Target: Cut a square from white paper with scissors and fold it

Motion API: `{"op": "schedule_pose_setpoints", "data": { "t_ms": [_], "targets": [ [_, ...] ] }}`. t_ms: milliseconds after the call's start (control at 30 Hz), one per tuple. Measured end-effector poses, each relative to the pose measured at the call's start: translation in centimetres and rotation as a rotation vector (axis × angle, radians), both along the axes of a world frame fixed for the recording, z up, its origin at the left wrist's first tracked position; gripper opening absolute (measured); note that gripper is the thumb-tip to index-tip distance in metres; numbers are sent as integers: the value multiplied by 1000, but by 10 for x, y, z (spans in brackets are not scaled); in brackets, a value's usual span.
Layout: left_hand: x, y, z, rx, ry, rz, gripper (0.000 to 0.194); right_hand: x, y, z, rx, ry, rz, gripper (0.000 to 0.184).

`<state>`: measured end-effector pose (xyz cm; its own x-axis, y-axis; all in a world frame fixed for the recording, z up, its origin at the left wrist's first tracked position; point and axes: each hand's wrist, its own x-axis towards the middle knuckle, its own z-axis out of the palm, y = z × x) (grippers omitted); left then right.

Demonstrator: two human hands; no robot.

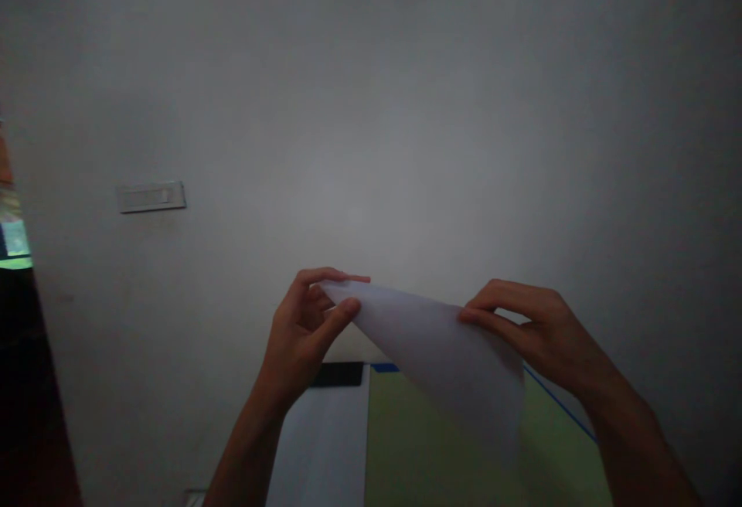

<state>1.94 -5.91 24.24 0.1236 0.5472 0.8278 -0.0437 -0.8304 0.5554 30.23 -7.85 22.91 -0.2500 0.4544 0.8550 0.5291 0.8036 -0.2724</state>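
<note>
A sheet of white paper (429,345) is held up in the air between my two hands, tapering to a pointed corner on the left. My left hand (307,325) pinches that corner, thumb on the near face and fingers behind. With thumb and forefinger, my right hand (522,321) grips the upper edge further right. The lower part of the sheet hangs down over a green surface (399,445); whether it touches that surface I cannot tell.
Beside the green surface lies a white surface (318,453), with a dark flat object (339,374) at its far end. Blue edging (559,403) borders the green. A grey wall (371,144) with a switch plate (151,197) stands behind. At the left is a dark opening (26,383).
</note>
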Motion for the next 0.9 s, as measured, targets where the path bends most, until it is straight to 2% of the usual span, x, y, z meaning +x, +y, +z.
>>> {"op": "schedule_pose_setpoints", "data": {
  "t_ms": [67,133,267,500,767,900],
  "targets": [
    [-1,-1,0,19,10,35,19,3,0,0,45,9,-13,16],
    [-1,-1,1,33,1,61,17,8,-1,0,81,18,-26,14],
    [-2,0,1,33,-9,75,16,13,-3,0,120,40,-59,12],
    [6,-6,3,-18,-59,1,28,8,-7,4,94,41,-83,14],
    [5,-8,3,-79,-46,-10,28,13,-7,3,88,59,-132,20],
    [0,-7,3,-79,-3,26,21,21,-8,2,97,68,-154,20]
  ]
}}
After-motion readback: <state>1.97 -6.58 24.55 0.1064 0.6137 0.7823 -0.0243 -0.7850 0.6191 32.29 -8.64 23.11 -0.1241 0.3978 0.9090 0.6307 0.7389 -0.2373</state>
